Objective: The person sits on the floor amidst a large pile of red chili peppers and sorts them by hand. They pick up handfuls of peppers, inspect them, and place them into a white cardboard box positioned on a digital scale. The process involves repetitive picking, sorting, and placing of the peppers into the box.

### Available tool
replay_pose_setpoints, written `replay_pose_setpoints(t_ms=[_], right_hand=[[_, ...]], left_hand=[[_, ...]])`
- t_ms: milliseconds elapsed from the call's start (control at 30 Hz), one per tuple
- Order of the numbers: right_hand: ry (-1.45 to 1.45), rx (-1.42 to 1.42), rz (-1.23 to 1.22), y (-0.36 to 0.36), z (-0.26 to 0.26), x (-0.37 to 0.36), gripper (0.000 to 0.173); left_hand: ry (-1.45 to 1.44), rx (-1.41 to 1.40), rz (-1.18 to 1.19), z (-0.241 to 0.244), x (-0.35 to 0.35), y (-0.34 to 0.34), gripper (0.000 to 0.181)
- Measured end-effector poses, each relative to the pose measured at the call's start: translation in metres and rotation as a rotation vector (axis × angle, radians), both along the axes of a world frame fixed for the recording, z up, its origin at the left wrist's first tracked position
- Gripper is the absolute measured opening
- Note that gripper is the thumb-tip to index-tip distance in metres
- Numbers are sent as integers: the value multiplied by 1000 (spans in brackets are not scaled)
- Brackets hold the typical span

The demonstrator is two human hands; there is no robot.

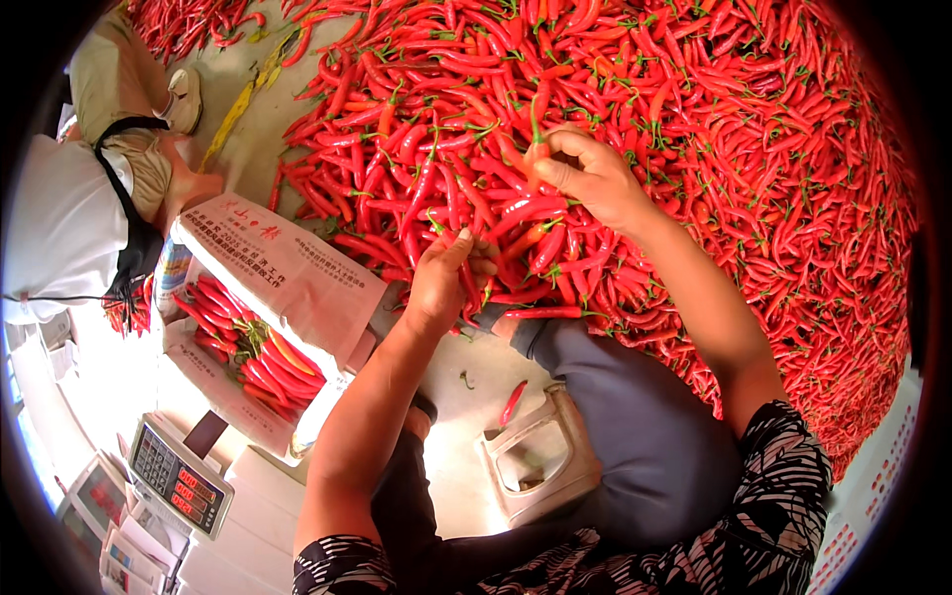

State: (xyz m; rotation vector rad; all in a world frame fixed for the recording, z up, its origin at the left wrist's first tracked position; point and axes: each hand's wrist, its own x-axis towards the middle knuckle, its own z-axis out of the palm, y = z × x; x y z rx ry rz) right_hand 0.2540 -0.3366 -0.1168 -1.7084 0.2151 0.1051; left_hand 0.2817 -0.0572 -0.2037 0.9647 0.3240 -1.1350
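Observation:
A huge heap of red chili peppers [744, 149] with green stems covers the floor in front of me. My right hand [587, 175] is over the heap, its thumb and fingers closed on an orange-red chili pepper [538, 152] whose green stem points up. Lower and to the left, my left hand [446, 275] has its fingers curled round at least one red chili pepper [470, 286], partly hidden by the fingers. Left of my left forearm stands a box lined with newspaper [297, 260], with red chili peppers [282, 372] lying in it, stems gathered near the middle.
A digital scale [181, 476] with a lit display stands at lower left. Another person [67, 216] is at the left edge beside the box. A plastic stool [543, 454] and a loose chili pepper [513, 401] are by my legs. A white perforated crate [870, 491] is at the right.

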Motion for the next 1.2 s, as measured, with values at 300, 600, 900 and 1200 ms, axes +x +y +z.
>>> replay_pose_setpoints(t_ms=[300, 600, 900, 1200], right_hand=[[368, 398, -33, 23, 20, 9, 25], [399, -33, 397, 51, 2, 13, 30], [-568, -1206, 549, 91, -75, 92, 24], [-406, -850, 633, 77, -54, 86, 19]], left_hand=[[-8, -215, 114, 32, 9, -10, 30], [35, -302, -69, 25, -5, 2, 29], [-32, -31, 81, 4, -33, 29, 14], [-39, 197, 272, 21, -14, 65, 12]])
